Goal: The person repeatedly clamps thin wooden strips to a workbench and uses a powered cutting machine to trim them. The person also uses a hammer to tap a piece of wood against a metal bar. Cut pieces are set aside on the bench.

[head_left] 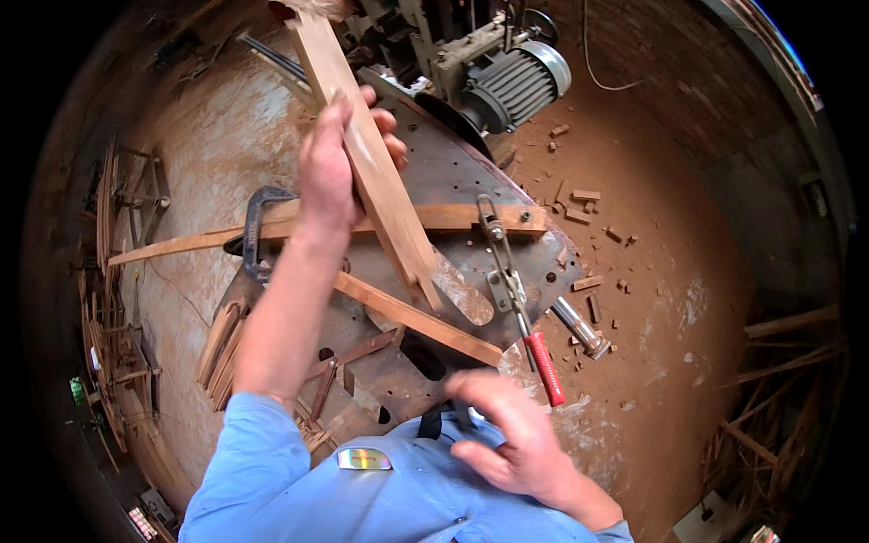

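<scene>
My left hand (330,163) is wrapped around a long squared wooden bar (376,172). The bar slants over a dark metal table, its near end above a slot and its far end at the top edge of the picture. Close to my body, my right hand (518,434) hovers with thumb and fingers apart and nothing between them. Nearest to it is a toggle clamp (509,285) with a red handle (545,369). Beneath the held bar, a long wooden strip (453,218) lies across the table, and a shorter strip (421,319) lies nearer me.
A machine with a grey finned motor (518,88) stands at the far side. A black C-clamp (257,231) sits on the table's left. Wood offcuts (579,206) and sawdust cover the floor at right. Stacked wood pieces (222,348) lie at left. A metal cylinder (579,328) juts out at right.
</scene>
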### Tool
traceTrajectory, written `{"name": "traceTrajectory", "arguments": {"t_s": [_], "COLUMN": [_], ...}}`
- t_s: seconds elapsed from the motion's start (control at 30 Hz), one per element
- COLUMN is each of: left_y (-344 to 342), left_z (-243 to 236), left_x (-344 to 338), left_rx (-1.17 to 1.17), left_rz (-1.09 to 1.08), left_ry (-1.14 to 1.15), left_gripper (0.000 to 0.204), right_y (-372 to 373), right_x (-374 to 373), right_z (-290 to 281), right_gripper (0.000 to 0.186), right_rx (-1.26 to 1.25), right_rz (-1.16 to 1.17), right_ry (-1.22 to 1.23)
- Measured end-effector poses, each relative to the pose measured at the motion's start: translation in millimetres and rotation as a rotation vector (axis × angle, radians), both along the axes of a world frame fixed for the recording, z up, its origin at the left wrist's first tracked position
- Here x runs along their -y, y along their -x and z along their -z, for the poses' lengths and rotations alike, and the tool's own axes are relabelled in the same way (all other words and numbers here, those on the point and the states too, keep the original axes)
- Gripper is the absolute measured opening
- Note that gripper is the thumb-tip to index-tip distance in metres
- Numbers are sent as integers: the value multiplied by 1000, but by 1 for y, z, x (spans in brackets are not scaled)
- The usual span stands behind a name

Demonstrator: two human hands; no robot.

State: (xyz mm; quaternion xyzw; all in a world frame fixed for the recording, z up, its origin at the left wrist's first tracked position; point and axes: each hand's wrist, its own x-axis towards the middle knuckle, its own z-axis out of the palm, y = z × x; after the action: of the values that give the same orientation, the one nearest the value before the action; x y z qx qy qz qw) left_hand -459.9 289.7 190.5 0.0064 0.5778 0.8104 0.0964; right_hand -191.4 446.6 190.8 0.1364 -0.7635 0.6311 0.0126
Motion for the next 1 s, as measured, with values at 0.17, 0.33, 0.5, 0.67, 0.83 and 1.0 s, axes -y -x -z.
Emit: {"name": "traceTrajectory", "arguments": {"t_s": [0.17, 0.33, 0.5, 0.67, 0.83, 1.0], "left_y": [-64, -70, -56, -25, 15, 14], "left_z": [19, 48, -1, 22, 81, 149], "left_x": [6, 48, 71, 61, 47, -3], "left_rx": [294, -161, -1200, -1239, -1075, -972], "left_rz": [-178, -150, 435, 503, 321, 483], "left_ry": [-261, 356, 1394, 1123, 1362, 1429], "left_gripper": [48, 87, 80, 63, 47, 38], "right_y": [67, 67, 82, 101, 58, 12], "right_x": [22, 15, -16, -41, -70, -44], "right_z": [-26, -11, -31, -25, -33, -26], "right_gripper": [90, 57, 54, 70, 58, 43], "right_rx": [214, 171, 190, -84, -50, 56], "right_rz": [187, 171, 7, 203, 463, 272], "right_ry": [-456, -466, -730, -852, -439, -243]}}
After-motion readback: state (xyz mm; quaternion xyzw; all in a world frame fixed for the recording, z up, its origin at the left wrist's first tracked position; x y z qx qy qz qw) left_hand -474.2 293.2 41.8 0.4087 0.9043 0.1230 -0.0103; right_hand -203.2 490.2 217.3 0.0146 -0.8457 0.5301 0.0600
